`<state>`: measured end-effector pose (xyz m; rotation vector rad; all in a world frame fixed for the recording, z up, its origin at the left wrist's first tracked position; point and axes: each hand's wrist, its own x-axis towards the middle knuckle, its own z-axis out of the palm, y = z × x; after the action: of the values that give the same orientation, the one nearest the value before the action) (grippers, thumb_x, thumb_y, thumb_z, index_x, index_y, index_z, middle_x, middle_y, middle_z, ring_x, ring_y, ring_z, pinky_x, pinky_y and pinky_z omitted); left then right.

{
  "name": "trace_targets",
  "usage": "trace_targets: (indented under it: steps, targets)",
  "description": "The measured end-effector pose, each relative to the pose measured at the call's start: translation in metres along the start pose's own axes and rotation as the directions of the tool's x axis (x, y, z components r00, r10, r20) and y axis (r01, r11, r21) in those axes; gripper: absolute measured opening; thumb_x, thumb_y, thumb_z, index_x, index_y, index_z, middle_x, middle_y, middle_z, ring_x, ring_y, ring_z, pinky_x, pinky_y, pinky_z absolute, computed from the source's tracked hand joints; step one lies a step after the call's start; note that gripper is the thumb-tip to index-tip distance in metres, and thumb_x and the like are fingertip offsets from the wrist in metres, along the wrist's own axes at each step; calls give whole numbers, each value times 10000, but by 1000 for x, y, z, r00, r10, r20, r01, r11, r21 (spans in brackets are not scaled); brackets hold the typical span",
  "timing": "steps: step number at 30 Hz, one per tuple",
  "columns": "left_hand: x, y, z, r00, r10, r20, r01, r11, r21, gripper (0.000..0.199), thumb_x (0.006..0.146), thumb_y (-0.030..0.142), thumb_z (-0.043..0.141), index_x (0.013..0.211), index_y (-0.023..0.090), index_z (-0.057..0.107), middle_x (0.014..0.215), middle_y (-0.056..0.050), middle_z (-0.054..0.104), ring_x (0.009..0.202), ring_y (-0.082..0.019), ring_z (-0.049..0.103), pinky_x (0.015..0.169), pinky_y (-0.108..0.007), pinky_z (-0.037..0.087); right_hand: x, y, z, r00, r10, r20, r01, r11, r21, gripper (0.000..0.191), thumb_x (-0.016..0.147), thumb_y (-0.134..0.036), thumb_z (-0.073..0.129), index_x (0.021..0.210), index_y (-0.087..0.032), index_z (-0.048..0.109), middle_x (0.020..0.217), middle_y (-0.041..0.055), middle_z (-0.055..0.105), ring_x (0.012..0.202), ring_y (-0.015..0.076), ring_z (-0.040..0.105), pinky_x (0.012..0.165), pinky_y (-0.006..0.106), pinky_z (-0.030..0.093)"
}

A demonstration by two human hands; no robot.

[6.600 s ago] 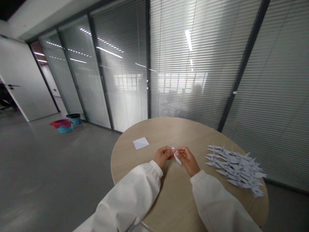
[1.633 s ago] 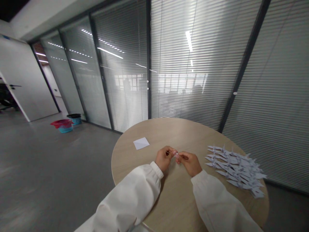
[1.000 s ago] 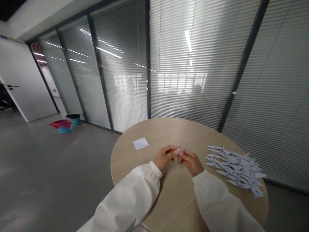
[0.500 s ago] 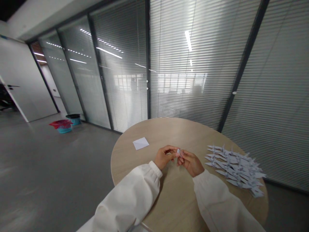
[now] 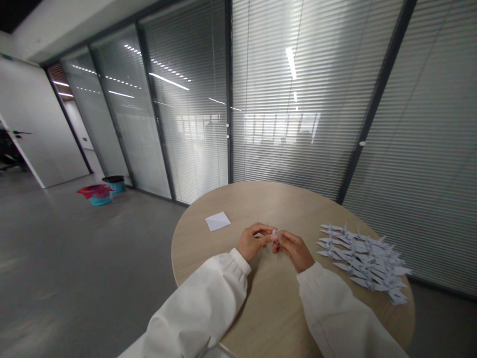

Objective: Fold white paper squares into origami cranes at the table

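Folded paper piece point(image 5: 275, 233), small, pinched between the fingertips of your left hand point(image 5: 253, 242) and right hand point(image 5: 293, 250) above the middle of the desk point(image 5: 272, 311); steady, close pinches suit it. Origami cranes point(image 5: 361, 261) lie by the right edge, white square sheet point(image 5: 217, 221) near the far edge.

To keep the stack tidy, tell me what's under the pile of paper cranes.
The pile of paper cranes lies on the round wooden table. The cranes overlap, so the lower ones and the tabletop beneath the middle are covered; how many layers there are cannot be seen.

White paper cranes point(image 5: 361, 258); pale wood tabletop point(image 5: 238, 204)
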<state>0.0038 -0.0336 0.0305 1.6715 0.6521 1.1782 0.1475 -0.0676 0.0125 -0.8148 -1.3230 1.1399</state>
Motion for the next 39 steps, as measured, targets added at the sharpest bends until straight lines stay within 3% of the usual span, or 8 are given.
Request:
trace_targets:
  steps: [9,16,24,31,35,39]
  targets:
    - [1,-1,-3,997,51,-60,-48,998,44,278,561,320,695,775,146,664,785,-65,613,713,-148,554,547,-208,403,-4,-8,6,990,-134,-42,116,949,-294,305,774,-448,447,776,-176,587,676,15,593,636,148,564,615,257,464]
    - [0,1,-2,995,40,-92,-36,998,50,270,543,328,702,736,142,666,764,-60,612,689,-138,548,535,-206,386,-5,-8,6,939,-327,-104,222,809,-545,261,790,-390,444,809,-190,611,799,41,612,759,159,567,662,250,458]
    - [0,-2,-2,994,73,-77,-67,994,84,271,559,340,693,755,154,670,770,-58,601,677,-135,538,522,-204,385,-4,-13,4,931,-323,-169,196,835,-514,216,739,-370,524,831,-208,634,826,41,640,781,172,584,714,290,462]
    - [0,0,-2,992,97,-78,-86,988,126,267,568,346,687,772,174,677,771,-63,602,723,-155,545,542,-212,406,-5,-13,5,908,-388,-158,238,788,-568,174,735,-344,535,764,-217,650,775,37,642,742,170,577,694,293,466]
    - [1,0,-1,995,52,-81,-43,994,103,303,571,366,677,795,161,670,801,-72,595,717,-154,546,503,-203,411,-5,-12,5,909,-389,-148,239,781,-577,176,744,-337,525,787,-216,647,799,40,637,754,167,576,690,289,465]
    - [1,1,2,999,-33,-40,33,999,-21,366,581,387,662,834,123,645,789,-79,590,703,-161,544,447,-203,426,-4,-10,2,934,-310,-179,173,829,-532,212,735,-366,530,821,-205,638,840,45,644,778,175,585,699,294,463]
